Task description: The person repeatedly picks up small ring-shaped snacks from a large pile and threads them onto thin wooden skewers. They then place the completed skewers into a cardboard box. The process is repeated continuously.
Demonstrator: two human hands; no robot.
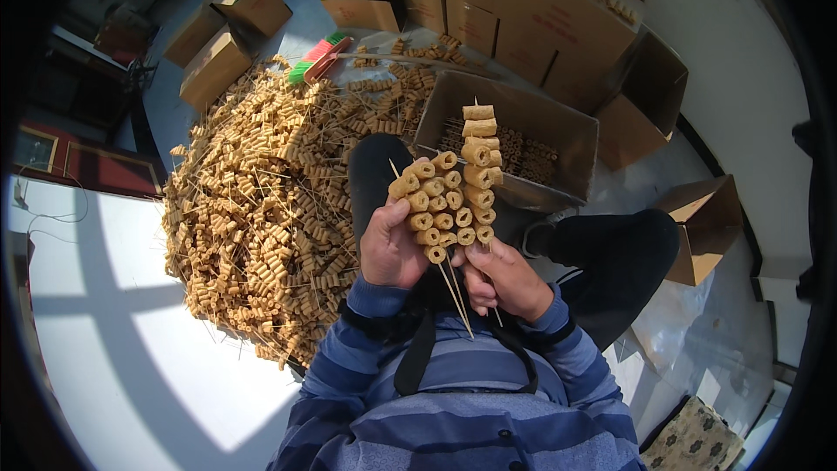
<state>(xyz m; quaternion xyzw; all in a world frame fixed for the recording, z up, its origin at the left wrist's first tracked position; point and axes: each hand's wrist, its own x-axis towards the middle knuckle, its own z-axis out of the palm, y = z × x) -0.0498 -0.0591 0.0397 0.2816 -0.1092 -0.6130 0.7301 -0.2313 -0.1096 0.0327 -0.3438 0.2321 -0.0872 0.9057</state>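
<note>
1. Nearest the camera, a blue striped top [488, 414] fills the space below the skewer bundle [438, 207]; its lower part is cut off.
2. Far left of the bundle, sunlit floor [70, 375] gives wide room, crossed by shadows; the dark lens rim hides its outer edge.
3. Left of the bundle, a large skewer heap [253, 227] spreads up near the left knee [373, 157]; its lower layers are hidden.
4. At the bundle's left edge, the left grip [392, 249] holds it, thumb in front, most fingers out of sight.
5. At the bundle's lower right, the right grip [513, 279] is closed round sticks; how many, I cannot tell.
6. Just beyond the bundle's upper right, an open carton [542, 196] leaves little room; shade obscures the skewers within.
7. Right of the bundle, the right knee [647, 240] bounds the space, with a smaller open box [702, 255] beyond.
</note>
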